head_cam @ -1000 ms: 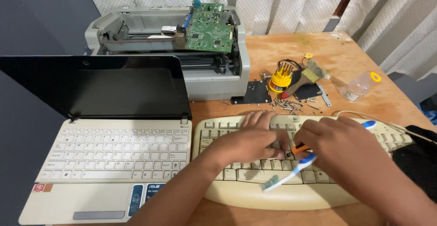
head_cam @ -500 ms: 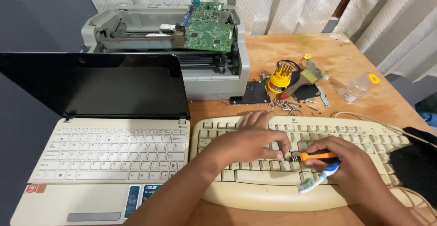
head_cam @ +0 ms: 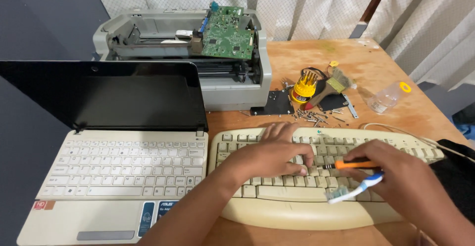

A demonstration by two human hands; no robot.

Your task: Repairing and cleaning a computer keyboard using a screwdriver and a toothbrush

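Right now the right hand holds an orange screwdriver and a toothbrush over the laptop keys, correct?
Not quite. In the head view the right hand holds the orange screwdriver and toothbrush over the beige keyboard, not the laptop.

The wooden table (head_cam: 356,63) carries a laptop (head_cam: 118,172) at the front left edge, a keyboard (head_cam: 277,211) at the front edge, and a printer (head_cam: 232,85) at the rear. Screws (head_cam: 316,115), a brush (head_cam: 336,85) and a jar (head_cam: 386,97) lie toward the right edge.

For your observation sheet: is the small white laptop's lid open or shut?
Open. The laptop has its dark screen upright and its white keys exposed, beside the beige keyboard.
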